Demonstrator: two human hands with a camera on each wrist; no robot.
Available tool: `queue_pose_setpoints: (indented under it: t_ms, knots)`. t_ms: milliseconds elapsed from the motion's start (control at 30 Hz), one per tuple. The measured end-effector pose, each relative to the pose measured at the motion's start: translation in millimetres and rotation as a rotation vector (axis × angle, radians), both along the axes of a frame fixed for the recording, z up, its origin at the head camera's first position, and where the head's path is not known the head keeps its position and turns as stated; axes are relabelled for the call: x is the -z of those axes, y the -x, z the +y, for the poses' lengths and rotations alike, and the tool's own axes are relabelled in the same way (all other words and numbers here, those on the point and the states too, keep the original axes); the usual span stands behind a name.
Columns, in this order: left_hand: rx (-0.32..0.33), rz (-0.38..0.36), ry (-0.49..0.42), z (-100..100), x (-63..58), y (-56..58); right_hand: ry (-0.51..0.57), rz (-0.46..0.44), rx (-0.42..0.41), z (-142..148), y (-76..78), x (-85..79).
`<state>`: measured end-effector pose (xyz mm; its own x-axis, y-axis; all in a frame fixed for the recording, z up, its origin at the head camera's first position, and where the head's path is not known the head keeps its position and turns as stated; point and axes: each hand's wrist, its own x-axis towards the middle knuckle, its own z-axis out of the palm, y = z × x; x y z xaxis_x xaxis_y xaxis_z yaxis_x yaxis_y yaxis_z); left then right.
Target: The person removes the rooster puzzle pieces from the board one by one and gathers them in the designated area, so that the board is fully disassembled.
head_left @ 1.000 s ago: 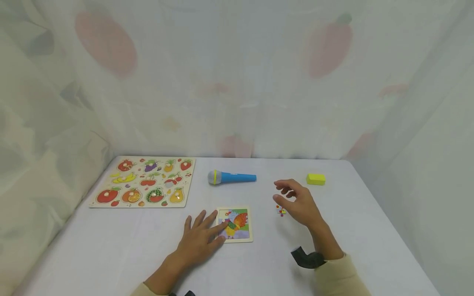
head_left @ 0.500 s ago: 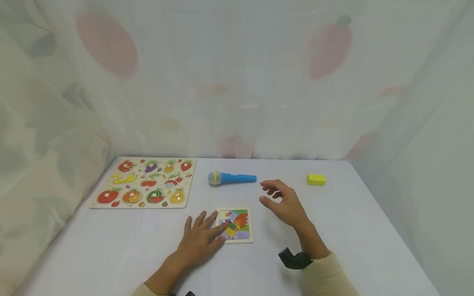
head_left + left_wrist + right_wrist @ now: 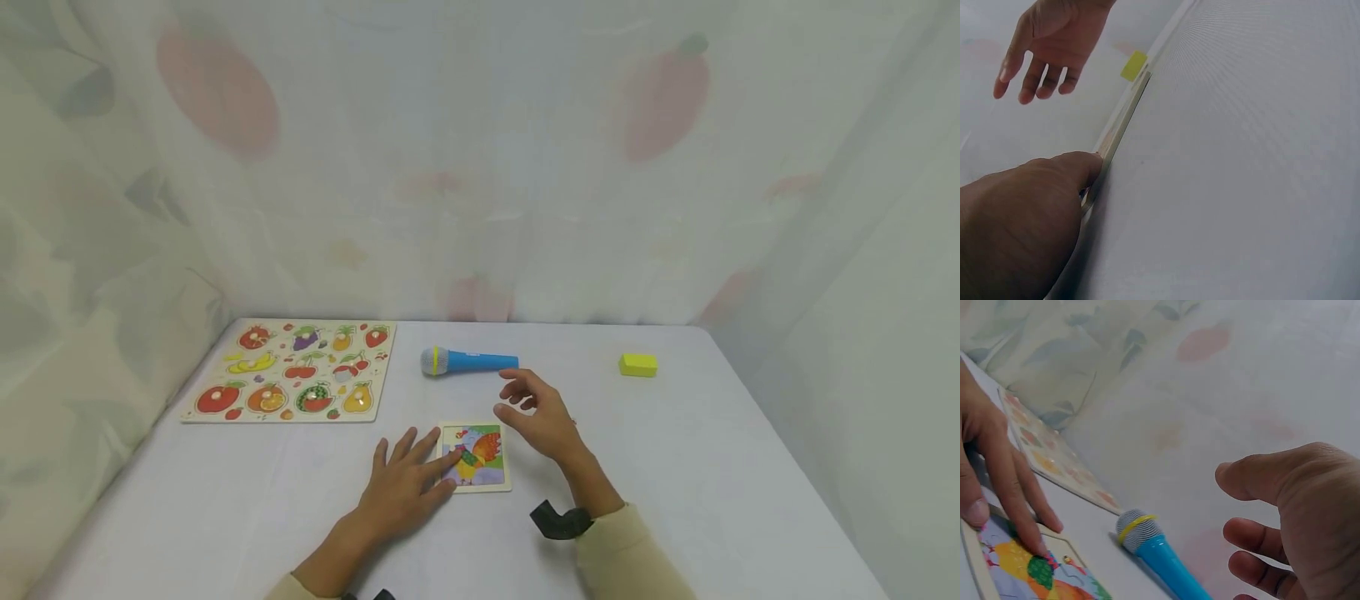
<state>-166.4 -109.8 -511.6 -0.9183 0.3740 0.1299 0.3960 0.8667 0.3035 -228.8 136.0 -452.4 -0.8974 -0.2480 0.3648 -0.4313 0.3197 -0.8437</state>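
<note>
White cloth covers the table [image 3: 675,467], and a pale curtain [image 3: 480,167] printed with faded fruit shapes is hung behind it.

Both forearms are extended from the near edge. The left hand [image 3: 401,483] is laid flat with its fingers spread and straight; its fingertips [image 3: 438,461] are pressed on the left part of the small puzzle [image 3: 480,456], which is lying flat near the table's middle and shows a rooster picture. From the left wrist view the puzzle [image 3: 1124,125] is seen edge-on under the fingertips. Nothing is gripped by this hand.

The right hand [image 3: 542,417] is held raised just right of the puzzle, palm turned leftward, with its fingers loosely curled and parted. Nothing is held by it, and no contact with the table is shown. A black strap [image 3: 558,521] is worn at that wrist, below a beige sleeve [image 3: 630,554].

A blue microphone [image 3: 468,362] is laid on its side just beyond the right hand. A fruit board [image 3: 292,369] is placed at the far left, with its pieces seated in it. A yellow block [image 3: 638,364] is set well apart at the far right.
</note>
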Motion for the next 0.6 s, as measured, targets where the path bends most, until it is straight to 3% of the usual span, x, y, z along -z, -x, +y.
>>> queue_pose_setpoints:
  t_ms: [233, 400, 600]
  knots:
    - [0.002, 0.009, -0.012, -0.5, 0.9, -0.1, -0.006, -0.08, 0.001, -12.3, 4.8, 18.3]
    - [-0.001, 0.003, -0.011, -0.7, 1.1, 0.0, -0.083, -0.146, 0.007, -17.5, 4.8, 27.5]
    - [-0.002, 0.003, -0.007, -0.7, 0.9, 0.5, -0.188, -0.137, -0.035, -18.6, 6.7, 41.8]
